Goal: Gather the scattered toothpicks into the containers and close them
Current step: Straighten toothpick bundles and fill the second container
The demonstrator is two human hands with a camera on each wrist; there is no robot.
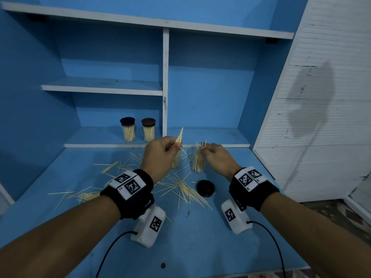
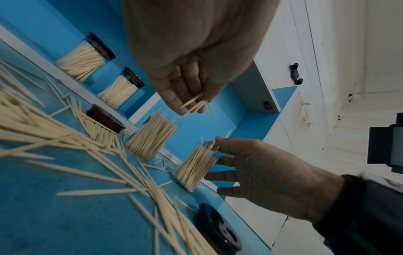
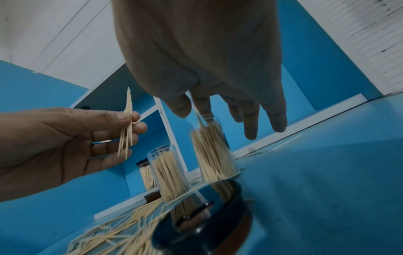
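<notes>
My left hand (image 1: pixel 177 145) pinches a small bundle of toothpicks (image 1: pixel 180 136) upright above the left open jar (image 1: pixel 176 162), which it partly hides. In the right wrist view that bundle (image 3: pixel 127 120) sits between thumb and fingers. My right hand (image 1: pixel 202 149) pinches a few toothpicks (image 1: pixel 204 143) at the mouth of the right open jar (image 1: pixel 198 162), its other fingers spread. Both jars (image 2: pixel 152 136) (image 2: pixel 196 165) stand upright, nearly full. Loose toothpicks (image 1: pixel 181 189) lie scattered on the blue tabletop (image 1: pixel 60 227). A dark lid (image 1: pixel 205 188) lies near the right jar, and a brown lid (image 2: pixel 104 119) lies among the sticks.
Two closed jars of toothpicks (image 1: pixel 127 130) (image 1: pixel 148 131) stand on the low shelf behind. A white divider (image 1: pixel 165 87) rises beside them. More toothpicks (image 1: pixel 84 195) lie at the left of the table. A white slatted wall (image 1: pixel 321 97) borders the right.
</notes>
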